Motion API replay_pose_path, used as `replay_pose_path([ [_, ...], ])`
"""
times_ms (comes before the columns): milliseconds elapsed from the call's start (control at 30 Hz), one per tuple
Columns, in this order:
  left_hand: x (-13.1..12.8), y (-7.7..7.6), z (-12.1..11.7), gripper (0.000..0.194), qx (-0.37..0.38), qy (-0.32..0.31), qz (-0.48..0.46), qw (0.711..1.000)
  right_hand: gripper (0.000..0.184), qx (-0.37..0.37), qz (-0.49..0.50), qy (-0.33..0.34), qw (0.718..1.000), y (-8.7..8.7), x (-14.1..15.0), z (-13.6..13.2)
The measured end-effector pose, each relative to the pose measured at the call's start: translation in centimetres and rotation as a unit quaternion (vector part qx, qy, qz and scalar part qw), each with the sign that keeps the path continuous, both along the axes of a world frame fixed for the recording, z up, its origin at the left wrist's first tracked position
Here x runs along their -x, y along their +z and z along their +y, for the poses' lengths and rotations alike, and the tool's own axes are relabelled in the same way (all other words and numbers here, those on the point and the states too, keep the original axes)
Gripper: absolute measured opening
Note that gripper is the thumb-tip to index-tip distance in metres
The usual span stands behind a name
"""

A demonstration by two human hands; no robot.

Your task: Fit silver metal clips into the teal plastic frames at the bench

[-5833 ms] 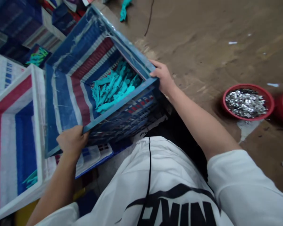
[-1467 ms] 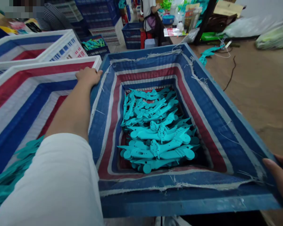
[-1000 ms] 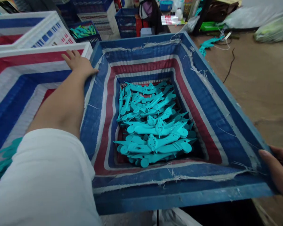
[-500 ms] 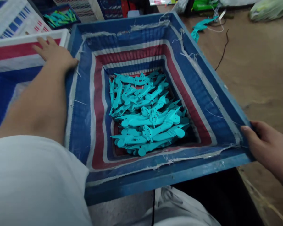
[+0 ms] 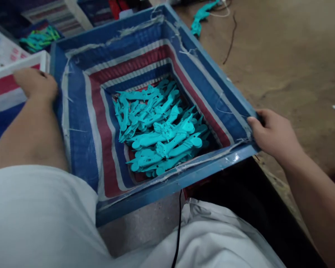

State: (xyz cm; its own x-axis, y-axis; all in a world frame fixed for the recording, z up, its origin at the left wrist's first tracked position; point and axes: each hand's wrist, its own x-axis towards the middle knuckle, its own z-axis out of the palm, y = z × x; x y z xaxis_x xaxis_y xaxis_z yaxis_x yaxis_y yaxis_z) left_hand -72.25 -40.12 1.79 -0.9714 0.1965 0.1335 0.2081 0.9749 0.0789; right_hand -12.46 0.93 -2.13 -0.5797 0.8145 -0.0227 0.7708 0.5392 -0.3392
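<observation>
A blue plastic crate, lined with blue, white and red striped woven sheeting, is tilted in front of me. Inside lies a heap of turquoise moulded plastic parts, long and curved with rounded ends. My right hand grips the near right corner, thumb on top of the rim and fingers curled beneath. At the far left my left hand bends over the place where the blue crate's rim meets a white crate. Its fingertips are hidden, so I cannot tell whether it holds one rim or both.
Behind on the left stands a small bin of turquoise and yellow-green parts. A turquoise piece lies on the brown floor beyond the crate, near a dark cord. A black cable hangs by my lap.
Both crates and my hands appear further left in view, partly from head movement. My left hand's spread fingers have curled in over the rims. My right hand keeps its grip on the blue crate's corner.
</observation>
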Motion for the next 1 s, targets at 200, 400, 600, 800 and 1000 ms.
replay_pose_path([
  [200, -9.9, -1.7, 9.5, 0.054, 0.01, -0.202, -0.063, 0.977, 0.063, 0.034, 0.1, -0.019, 0.994, -0.9, 0.9, 0.0],
  [400, -35.6, 0.3, 11.8, 0.051, -0.005, -0.721, -0.234, 0.652, 0.07, -0.018, 0.275, 0.04, 0.96, -2.5, -0.4, -2.9],
  [600, -46.8, 0.4, 2.2, 0.038, -0.007, -0.837, -0.377, 0.396, 0.052, 0.131, 0.357, 0.079, 0.922, -4.0, -16.3, -11.7],
  [800, -43.8, -7.1, 2.5, 0.047, 0.044, -0.737, -0.339, 0.583, 0.049, 0.362, 0.173, -0.032, 0.915, -7.2, -36.8, -19.4],
  [1000, -47.6, -15.1, 4.9, 0.072, 0.172, -0.524, -0.399, 0.732, 0.069, 0.242, 0.057, -0.333, 0.91, -10.8, -44.8, -26.5],
])
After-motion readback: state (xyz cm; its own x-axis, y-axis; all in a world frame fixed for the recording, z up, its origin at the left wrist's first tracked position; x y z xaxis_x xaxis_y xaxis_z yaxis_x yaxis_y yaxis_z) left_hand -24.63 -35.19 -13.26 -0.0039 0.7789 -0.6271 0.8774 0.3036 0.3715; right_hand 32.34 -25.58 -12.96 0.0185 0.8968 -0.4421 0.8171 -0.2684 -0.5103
